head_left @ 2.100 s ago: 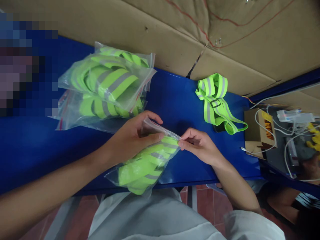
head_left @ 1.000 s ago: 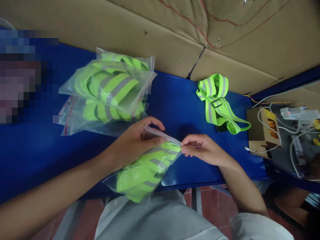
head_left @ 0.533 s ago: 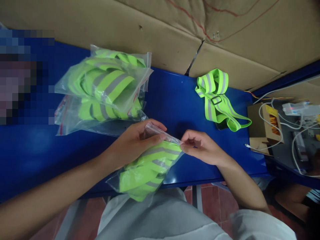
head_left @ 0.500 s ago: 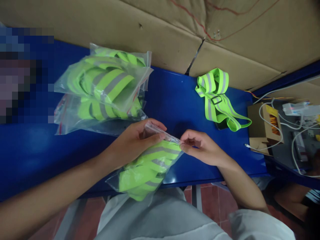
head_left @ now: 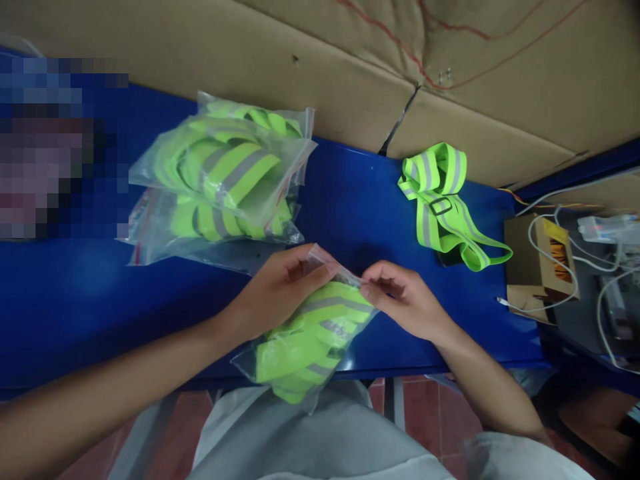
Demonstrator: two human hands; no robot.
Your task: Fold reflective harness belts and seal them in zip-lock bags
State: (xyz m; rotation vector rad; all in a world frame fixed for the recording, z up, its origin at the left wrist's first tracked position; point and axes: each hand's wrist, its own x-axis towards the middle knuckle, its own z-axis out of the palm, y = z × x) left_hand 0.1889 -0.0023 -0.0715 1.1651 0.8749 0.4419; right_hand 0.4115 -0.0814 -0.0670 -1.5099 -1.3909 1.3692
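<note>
A clear zip-lock bag [head_left: 310, 340] with a folded yellow-green reflective strap inside hangs over the table's front edge. My left hand [head_left: 290, 280] pinches its upper edge between thumb and fingers. At the right end of that same edge, my right hand [head_left: 400, 297] has thumb and fingertips closed on the plastic. Beyond my left hand lies a stack of filled zip-lock bags [head_left: 220, 173] with similar straps in them. To the right, a loose reflective strap [head_left: 440, 207] with a black buckle rests on the table.
The blue table [head_left: 345, 193] meets a brown padded wall [head_left: 340, 80] at the back. A small cardboard box [head_left: 537, 260] and white cables [head_left: 575, 280] stand at the right. Part of another person [head_left: 595, 413] shows at lower right; the left edge is pixelated.
My left hand has shifted slightly right along the bag's top edge, closer to my right hand. The camera view has shifted a little, so everything appears farther right.
</note>
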